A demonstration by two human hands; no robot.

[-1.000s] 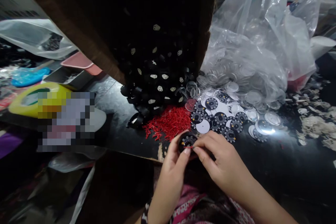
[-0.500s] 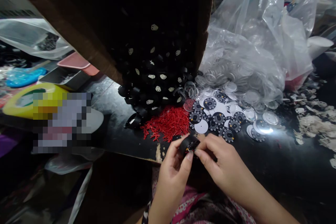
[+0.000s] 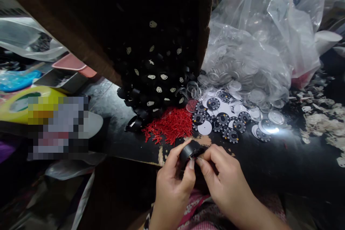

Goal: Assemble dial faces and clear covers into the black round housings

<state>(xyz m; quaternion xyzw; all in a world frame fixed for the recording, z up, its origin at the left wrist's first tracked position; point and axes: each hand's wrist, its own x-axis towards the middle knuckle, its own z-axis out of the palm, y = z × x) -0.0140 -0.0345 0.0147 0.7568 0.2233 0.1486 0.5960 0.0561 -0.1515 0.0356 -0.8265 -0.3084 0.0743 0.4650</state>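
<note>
My left hand (image 3: pixel 174 183) is closed around a short black cylindrical housing (image 3: pixel 188 151), thumb at its lower rim and fingers behind it. At the right side of that housing, my right hand (image 3: pixel 226 176) pinches a thin dark piece (image 3: pixel 199 151), seemingly a printed dial, set at a tilt. Fingertips hide part of it, so how far it sits inside the housing I cannot tell. Just beyond my hands lie a heap of red needle-like pointers (image 3: pixel 172 125) and a spread of black printed dials (image 3: pixel 222 119), some turned white side up (image 3: pixel 205 128).
A large cardboard box (image 3: pixel 206 39) spills black housings (image 3: pixel 140 113) onto the dark table. Clear round covers (image 3: pixel 256 95) pour from a plastic bag (image 3: pixel 242 43). Off-white flat parts (image 3: pixel 323 118) are piled at the right. Leftward are a yellow tape roll (image 3: pixel 16 115) and a metal tray (image 3: pixel 63 79).
The dark piece has tilted at the housing, its printed face now turned out of sight. Both hands stay together and have shifted slightly; the whole view has moved a little.
</note>
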